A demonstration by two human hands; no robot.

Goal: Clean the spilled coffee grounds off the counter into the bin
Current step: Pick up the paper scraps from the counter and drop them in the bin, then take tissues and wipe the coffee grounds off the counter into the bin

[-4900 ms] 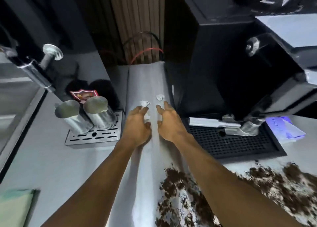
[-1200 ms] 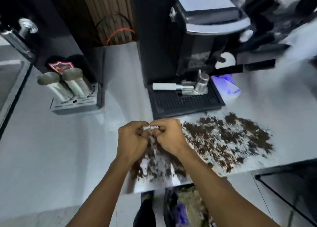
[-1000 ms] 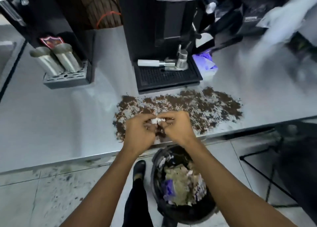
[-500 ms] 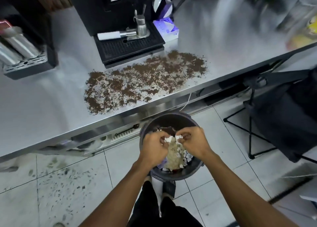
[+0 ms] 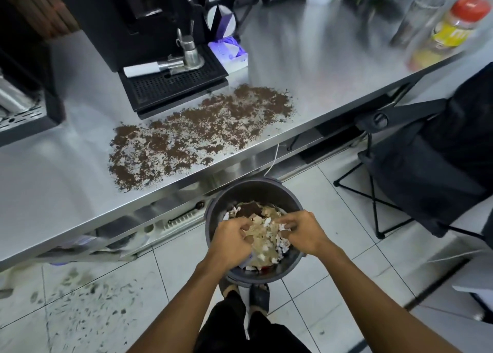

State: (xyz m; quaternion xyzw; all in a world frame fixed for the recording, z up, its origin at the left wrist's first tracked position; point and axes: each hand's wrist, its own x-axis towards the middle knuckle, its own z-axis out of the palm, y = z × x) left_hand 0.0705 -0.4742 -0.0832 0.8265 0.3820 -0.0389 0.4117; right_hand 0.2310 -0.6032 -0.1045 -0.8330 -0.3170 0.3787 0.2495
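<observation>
Hands over the bin (image 5: 290,192), which stands on the tiled floor (image 5: 333,294) hard against the counter's front edge. Left hand (image 5: 233,239) sits at the bin's 7 o'clock, fingers curled loosely downward; whether it grips anything, cannot tell. Right hand (image 5: 304,232) sits at 4 o'clock, fingers half spread and slack, a white scrap just beside the fingertips, contact unclear. Between the two hands, a heap of paper scraps and brown waste (image 5: 264,232) fills the bin close to the rim. Feet (image 5: 250,294) touch the bin's base at 6 o'clock. Coffee grounds (image 5: 197,134) lie on the steel counter (image 5: 306,54) at 11 o'clock from the bin, a wide band running from near the front lip up to the black drip tray (image 5: 173,86); their near margin stops just short of the counter edge. Portafilter (image 5: 165,66) rests on that tray, purple-and-white box (image 5: 230,52) just beside it at the tray's 2 o'clock. Counter at 1 o'clock past the grounds is bare steel up to a blurred red-capped jar (image 5: 450,30). Black folding chair (image 5: 432,166) crowds the floor at 3 o'clock. Open tiles at 8 o'clock, speckled with dark marks.
</observation>
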